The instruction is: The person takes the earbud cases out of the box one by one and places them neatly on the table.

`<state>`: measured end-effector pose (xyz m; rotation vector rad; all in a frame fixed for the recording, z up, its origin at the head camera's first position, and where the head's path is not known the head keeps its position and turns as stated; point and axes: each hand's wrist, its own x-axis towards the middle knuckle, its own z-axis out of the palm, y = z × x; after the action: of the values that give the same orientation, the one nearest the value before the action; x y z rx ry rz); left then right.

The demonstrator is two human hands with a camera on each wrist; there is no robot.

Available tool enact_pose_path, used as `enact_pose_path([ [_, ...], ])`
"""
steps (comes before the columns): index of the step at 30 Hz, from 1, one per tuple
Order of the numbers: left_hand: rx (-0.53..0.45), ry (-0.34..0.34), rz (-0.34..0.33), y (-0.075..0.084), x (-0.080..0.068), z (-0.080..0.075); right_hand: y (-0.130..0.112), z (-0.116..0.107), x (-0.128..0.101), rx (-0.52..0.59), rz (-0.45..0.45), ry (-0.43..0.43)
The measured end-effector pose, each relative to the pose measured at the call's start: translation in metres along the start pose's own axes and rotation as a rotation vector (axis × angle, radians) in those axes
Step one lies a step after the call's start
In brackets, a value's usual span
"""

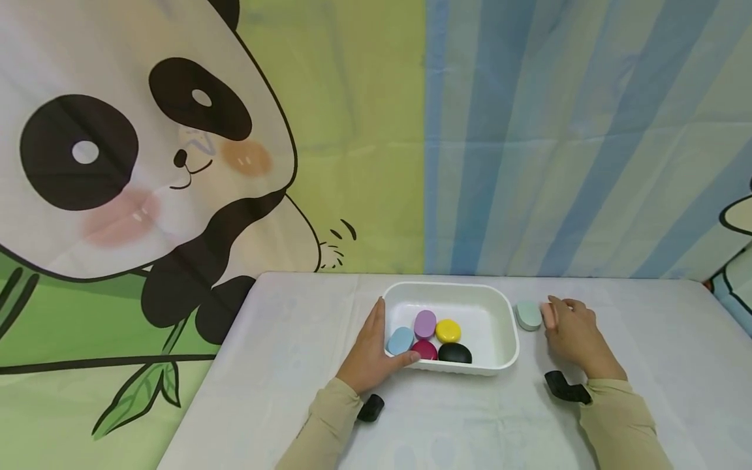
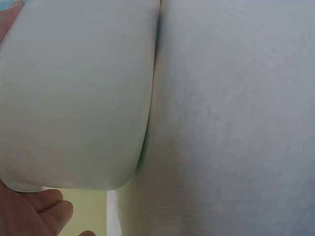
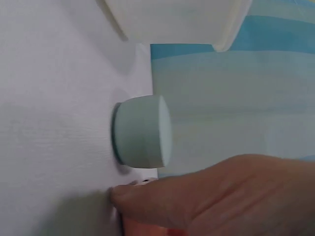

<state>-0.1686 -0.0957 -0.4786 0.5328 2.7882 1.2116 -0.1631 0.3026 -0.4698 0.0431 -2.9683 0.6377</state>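
Observation:
A white plastic tray [image 1: 478, 313] holds several smooth, pebble-like pieces: light blue [image 1: 401, 341], purple [image 1: 425, 324], yellow [image 1: 448, 331], crimson [image 1: 425, 350] and black [image 1: 455, 353]. My left hand [image 1: 371, 356] grips the tray's near left corner, thumb over the near rim and fingers along the left side. In the left wrist view the tray's outer wall [image 2: 74, 108] fills the left half. Right of the tray, my right hand [image 1: 578, 336] pinches a peach-pink piece [image 1: 549, 316], partly hidden by the fingers. Between that hand and the tray stands a mint-green, flat-topped piece [image 3: 140, 132].
A white cloth covers the table [image 1: 464, 424]. Behind its far edge hangs a printed curtain with a panda [image 1: 200, 163] on the left and blue stripes on the right. Black wrist-worn devices [image 1: 566, 387] sit by both cuffs.

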Motion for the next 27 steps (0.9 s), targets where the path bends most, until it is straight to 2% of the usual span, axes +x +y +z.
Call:
enact_pose_path([
  [5, -0.001, -0.002, -0.001, 0.001, 0.001, 0.000, -0.008, -0.005, 0.000, 0.026, 0.010, 0.057],
  [13, -0.002, -0.001, -0.008, 0.000, 0.001, 0.001, -0.031, -0.017, -0.004, 0.016, -0.056, 0.109],
  [22, 0.006, -0.005, 0.005, 0.000, 0.002, 0.001, -0.056, -0.018, -0.011, 0.062, -0.150, 0.178],
  [27, -0.006, -0.002, 0.006, 0.002, 0.003, -0.002, -0.074, -0.018, -0.008, 0.080, -0.161, 0.162],
])
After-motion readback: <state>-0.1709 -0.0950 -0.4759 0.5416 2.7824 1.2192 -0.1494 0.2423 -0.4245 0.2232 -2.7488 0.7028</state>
